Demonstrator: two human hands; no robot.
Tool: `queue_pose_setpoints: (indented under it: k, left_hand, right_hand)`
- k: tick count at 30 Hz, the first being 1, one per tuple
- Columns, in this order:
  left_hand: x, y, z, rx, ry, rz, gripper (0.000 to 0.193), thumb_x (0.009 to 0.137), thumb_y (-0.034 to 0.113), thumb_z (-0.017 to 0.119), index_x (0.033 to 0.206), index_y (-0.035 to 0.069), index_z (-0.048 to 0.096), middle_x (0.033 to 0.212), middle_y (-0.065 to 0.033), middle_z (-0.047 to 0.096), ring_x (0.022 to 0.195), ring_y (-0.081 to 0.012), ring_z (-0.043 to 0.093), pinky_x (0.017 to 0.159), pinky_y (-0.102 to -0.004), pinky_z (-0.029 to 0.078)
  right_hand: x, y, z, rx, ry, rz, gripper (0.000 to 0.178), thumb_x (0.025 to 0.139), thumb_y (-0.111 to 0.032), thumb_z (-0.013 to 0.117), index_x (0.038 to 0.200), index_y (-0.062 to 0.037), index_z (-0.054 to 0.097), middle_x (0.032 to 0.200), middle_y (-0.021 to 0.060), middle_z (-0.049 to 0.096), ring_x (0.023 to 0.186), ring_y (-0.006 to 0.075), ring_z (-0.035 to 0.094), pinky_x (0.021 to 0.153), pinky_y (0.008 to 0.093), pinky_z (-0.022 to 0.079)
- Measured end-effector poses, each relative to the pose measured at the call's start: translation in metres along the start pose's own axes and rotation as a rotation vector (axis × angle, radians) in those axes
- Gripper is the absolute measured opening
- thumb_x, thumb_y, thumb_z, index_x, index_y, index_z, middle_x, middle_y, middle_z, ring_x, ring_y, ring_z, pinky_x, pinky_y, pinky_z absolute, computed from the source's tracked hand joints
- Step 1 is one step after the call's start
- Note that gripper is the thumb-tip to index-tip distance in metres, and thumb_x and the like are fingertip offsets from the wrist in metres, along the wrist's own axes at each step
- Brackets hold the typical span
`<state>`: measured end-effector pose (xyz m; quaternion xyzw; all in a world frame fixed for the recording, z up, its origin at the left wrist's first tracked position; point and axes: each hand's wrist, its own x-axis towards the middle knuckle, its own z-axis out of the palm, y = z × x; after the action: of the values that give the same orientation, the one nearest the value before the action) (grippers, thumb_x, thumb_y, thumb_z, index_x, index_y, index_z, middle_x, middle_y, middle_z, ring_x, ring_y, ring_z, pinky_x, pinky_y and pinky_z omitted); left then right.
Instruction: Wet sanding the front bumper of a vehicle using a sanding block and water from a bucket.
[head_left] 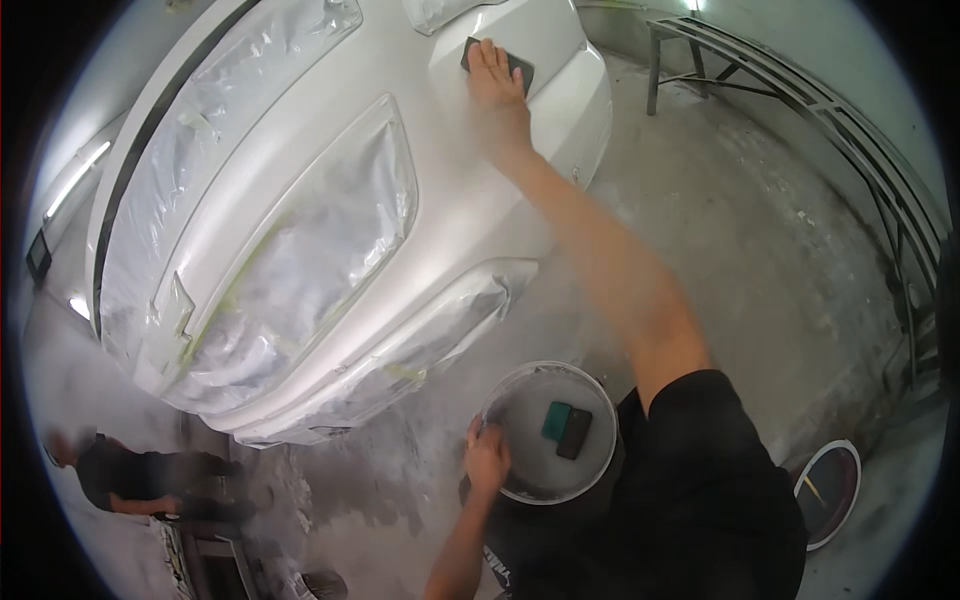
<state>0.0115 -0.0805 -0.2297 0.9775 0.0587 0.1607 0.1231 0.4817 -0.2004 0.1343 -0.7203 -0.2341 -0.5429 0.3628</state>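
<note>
My right arm reaches far forward. My right hand [498, 88] lies over a dark grey sanding block [521, 72], pressing it flat against the white body panel of a car [440, 130]. The fingers are stretched across the block's top. Close to my body, my left hand [487, 457] grips the rim of a round bucket [598, 482]. Inside the bucket, against a grey surface, a green pad [556, 420] and a dark rectangular block [573, 436] lie side by side. Whether that grey is liquid or the bucket's bottom, I cannot tell.
Clear plastic film [320, 255] covers the car's windows. A long metal rack [800, 85] curves along the right wall. A second round container [828, 495] stands at the lower right. At the lower left is another person [130, 470] in dark clothes.
</note>
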Motion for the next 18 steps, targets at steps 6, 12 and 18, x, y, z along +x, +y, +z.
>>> queue_pose_setpoints:
  k: [6, 12, 18]
  left_hand:
    - [-0.005, -0.003, -0.009, 0.016, -0.020, -0.092, 0.025, 0.087, 0.006, 0.073, 0.112, 0.008, 0.075, 0.123, -0.0105, 0.075, 0.147, -0.0400, 0.053, 0.105, -0.0586, 0.054]
    - [-0.012, -0.005, -0.008, 0.025, -0.009, -0.077, 0.025, 0.089, 0.009, 0.071, 0.112, 0.007, 0.077, 0.127, -0.0092, 0.075, 0.149, -0.0379, 0.051, 0.105, -0.0566, 0.054]
    - [0.001, 0.015, -0.014, 0.002, -0.032, -0.097, 0.025, 0.085, 0.001, 0.068, 0.109, 0.005, 0.075, 0.121, -0.0192, 0.075, 0.144, -0.0416, 0.056, 0.100, -0.0550, 0.059]
  right_hand:
    - [-0.104, -0.137, -0.024, 0.586, -0.038, 0.268, 0.054, 0.106, -0.002, 0.049, 0.156, 0.0161, 0.043, 0.163, 0.0399, 0.041, 0.155, 0.0567, 0.035, 0.131, 0.0636, 0.022]
    - [0.004, -0.134, -0.031, 0.620, -0.020, 0.262, 0.053, 0.113, -0.011, 0.047, 0.161, 0.0114, 0.040, 0.168, 0.0346, 0.038, 0.158, 0.0542, 0.031, 0.132, 0.0577, 0.023]
    - [-0.094, -0.107, -0.013, 0.423, 0.042, 0.210, 0.054, 0.106, -0.005, 0.053, 0.157, 0.0082, 0.043, 0.163, 0.0330, 0.045, 0.157, 0.0519, 0.036, 0.130, 0.0562, 0.029]
